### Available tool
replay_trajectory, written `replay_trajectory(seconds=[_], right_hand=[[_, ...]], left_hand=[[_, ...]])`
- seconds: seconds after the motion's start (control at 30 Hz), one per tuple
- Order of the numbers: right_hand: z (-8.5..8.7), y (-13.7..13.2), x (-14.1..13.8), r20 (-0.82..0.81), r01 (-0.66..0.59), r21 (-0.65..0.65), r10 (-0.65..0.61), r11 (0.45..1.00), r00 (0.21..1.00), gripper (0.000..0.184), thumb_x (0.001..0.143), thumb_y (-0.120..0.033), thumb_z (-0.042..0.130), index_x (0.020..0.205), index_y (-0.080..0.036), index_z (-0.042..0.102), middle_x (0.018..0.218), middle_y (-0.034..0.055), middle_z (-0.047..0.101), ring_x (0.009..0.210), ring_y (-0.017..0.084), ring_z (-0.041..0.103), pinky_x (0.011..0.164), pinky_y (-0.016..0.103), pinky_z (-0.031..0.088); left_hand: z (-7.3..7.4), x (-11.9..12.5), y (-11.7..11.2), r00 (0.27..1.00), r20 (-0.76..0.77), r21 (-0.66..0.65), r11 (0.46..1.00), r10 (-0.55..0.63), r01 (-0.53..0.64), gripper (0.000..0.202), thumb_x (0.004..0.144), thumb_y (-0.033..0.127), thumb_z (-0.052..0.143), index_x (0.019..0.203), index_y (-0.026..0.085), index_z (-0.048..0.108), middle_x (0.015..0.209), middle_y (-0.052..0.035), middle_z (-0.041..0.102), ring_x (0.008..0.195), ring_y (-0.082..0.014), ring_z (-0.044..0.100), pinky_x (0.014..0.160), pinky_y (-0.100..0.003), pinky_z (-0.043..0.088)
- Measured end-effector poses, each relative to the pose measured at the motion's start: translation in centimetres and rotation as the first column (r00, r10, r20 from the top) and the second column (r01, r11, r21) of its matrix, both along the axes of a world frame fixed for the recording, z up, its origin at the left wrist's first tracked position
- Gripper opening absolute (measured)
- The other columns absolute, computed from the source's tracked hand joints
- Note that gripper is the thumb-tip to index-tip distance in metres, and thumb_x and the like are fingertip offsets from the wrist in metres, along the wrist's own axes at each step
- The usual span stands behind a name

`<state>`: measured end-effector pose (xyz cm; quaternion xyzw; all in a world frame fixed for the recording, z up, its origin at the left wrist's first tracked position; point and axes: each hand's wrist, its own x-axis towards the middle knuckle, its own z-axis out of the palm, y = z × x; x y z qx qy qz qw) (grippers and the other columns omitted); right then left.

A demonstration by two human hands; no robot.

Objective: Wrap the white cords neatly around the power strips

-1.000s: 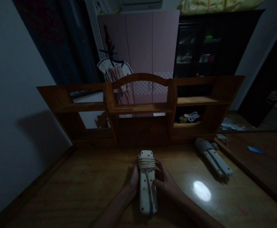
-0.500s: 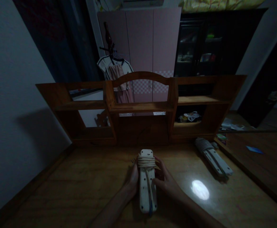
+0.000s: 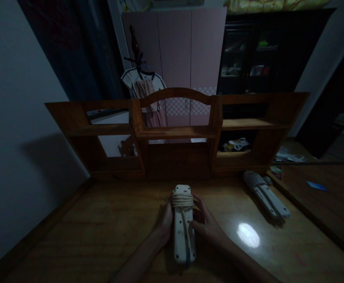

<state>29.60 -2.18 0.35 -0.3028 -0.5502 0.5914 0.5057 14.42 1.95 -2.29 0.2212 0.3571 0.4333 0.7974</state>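
Power strip [image 3: 184, 226], white, cord [image 3: 183, 200] coiled round its far end, lying lengthwise on desk [image 3: 101, 236] before shelf unit [image 3: 176, 133]; left hand [image 3: 165, 224] and right hand [image 3: 206, 227] clasp opposite sides; cord-wrapping apparently in hand, loose end wanting a firm pinch.

View: single head-worn camera
Facing: forward and down, over the glossy brown wooden desk [image 3: 101, 236], brown wooden shelf unit [image 3: 174, 133] beyond
Nearness: close — left hand [image 3: 166, 224] and right hand [image 3: 205, 227] low in frame
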Motion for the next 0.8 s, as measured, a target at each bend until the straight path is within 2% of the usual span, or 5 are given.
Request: replay_trajectory(seconds=[0.13,0.33,0.5,0.67,0.8], right_hand=[[0.0,0.0,0.0,-0.002,0.001,-0.006,-0.001,1.000,1.000,0.080,0.069,-0.004,0.057,0.139,-0.032,0.030,0.143,0.0077,0.041,0.108,0.022,0.058,0.087,0.040,0.049],[0.1,0.0,-0.1,-0.007,0.003,-0.014,-0.003,1.000,1.000,0.078,0.069,-0.004,0.058,0.137,-0.033,0.034,0.142,0.0075,0.042,0.107,0.022,0.058,0.089,0.041,0.048],[0.1,0.1,-0.1,-0.003,0.000,0.000,0.000,1.000,1.000,0.077,0.070,-0.007,0.060,0.138,-0.031,0.033,0.140,0.0079,0.043,0.107,0.022,0.058,0.091,0.042,0.048],[0.3,0.0,0.0,0.019,0.007,-0.006,-0.007,1.000,1.000,0.076,0.072,-0.009,0.061,0.138,-0.032,0.033,0.141,0.0080,0.042,0.108,0.023,0.058,0.088,0.041,0.050],[0.1,0.0,0.0,-0.005,-0.001,0.010,0.001,1.000,1.000,0.076,0.073,-0.007,0.060,0.139,-0.032,0.032,0.143,0.0083,0.040,0.108,0.022,0.058,0.089,0.042,0.049]], left_hand=[[-0.2,0.0,0.0,0.999,0.028,0.020,1.000,-0.025,0.025,0.062,0.088,0.062,0.039,0.100,0.008,0.066,0.089,-0.0148,0.072,0.086,-0.0289,0.067,0.080,-0.037,0.049],[-0.3,-0.1,0.1,0.999,-0.036,0.010,0.999,0.039,-0.039,0.056,0.089,0.057,0.041,0.102,0.009,0.065,0.087,-0.0131,0.072,0.084,-0.0278,0.068,0.079,-0.037,0.049],[-0.7,-0.1,0.3,1.000,0.001,0.028,1.000,0.002,-0.002,0.057,0.088,0.059,0.042,0.100,0.008,0.066,0.086,-0.0135,0.072,0.085,-0.0287,0.067,0.080,-0.037,0.049],[-1.0,0.0,0.4,0.997,-0.031,0.011,0.997,0.071,-0.071,0.055,0.088,0.058,0.041,0.099,0.010,0.065,0.086,-0.0126,0.072,0.081,-0.0274,0.068,0.079,-0.036,0.048],[-0.7,0.0,0.3,0.999,-0.037,-0.013,1.000,0.027,-0.027,0.059,0.089,0.060,0.038,0.098,0.009,0.065,0.086,-0.0134,0.072,0.081,-0.0282,0.067,0.076,-0.036,0.048]])
